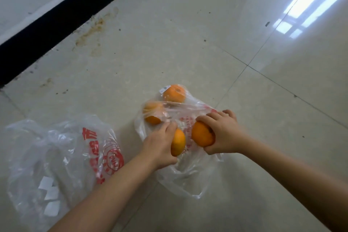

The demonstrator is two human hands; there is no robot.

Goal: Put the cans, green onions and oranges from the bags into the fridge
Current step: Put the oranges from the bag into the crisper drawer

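At the lower left of the frame a crumpled clear bag with red print (62,158) is seen on the tiled floor (188,43), holding white paper slips. At centre, one orange (178,142) is gripped by the curled fingers of the left hand (160,145), and a second orange (202,133) is clasped from above by the right hand (222,133). Both are held over the open second bag (188,173). Farther up, three more oranges are seen inside it: two at its left (153,112) and one at the top (174,93). Five oranges are counted, and two bags.

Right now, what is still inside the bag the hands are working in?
Three oranges show through the bag: one farthest, two nearer. Each hand holds another. Crumpled plastic hides anything underneath.
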